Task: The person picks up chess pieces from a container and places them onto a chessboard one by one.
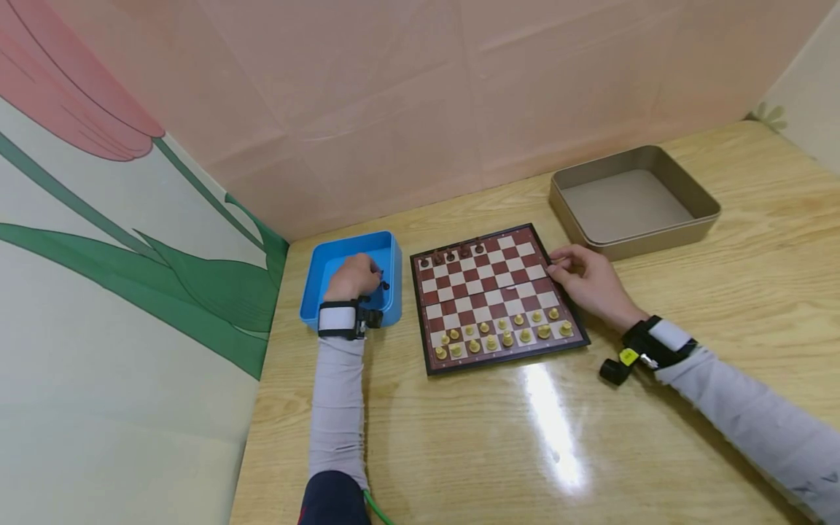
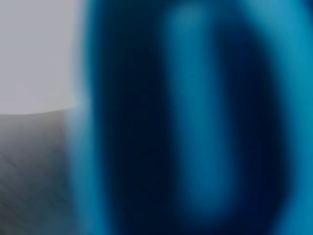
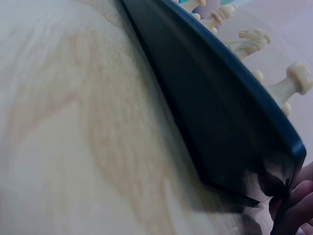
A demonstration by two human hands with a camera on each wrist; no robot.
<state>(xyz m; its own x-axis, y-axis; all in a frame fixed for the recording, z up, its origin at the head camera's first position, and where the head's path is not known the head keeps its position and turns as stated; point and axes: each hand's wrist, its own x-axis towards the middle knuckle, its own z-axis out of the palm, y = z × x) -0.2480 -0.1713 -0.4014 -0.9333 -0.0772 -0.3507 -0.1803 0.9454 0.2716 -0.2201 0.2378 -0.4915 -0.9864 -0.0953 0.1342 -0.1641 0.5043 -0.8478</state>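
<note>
My left hand reaches into the blue bin with its fingers bent down beside small dark chess pieces; I cannot tell if it grips one. Only blurred blue plastic fills most of the left wrist view. A chessboard lies flat on the table, right of the bin. Two rows of cream chess pieces stand along its near side, and several dark red chess pieces line the far left. My right hand rests thumb and forefinger against the board's right edge; its fingers touch the dark side wall.
A brown, open-topped box stands behind my right hand, close to the board's far right corner. The wooden table meets a pink-covered wall at the back and a painted wall on the left. A green cable runs beside my left arm.
</note>
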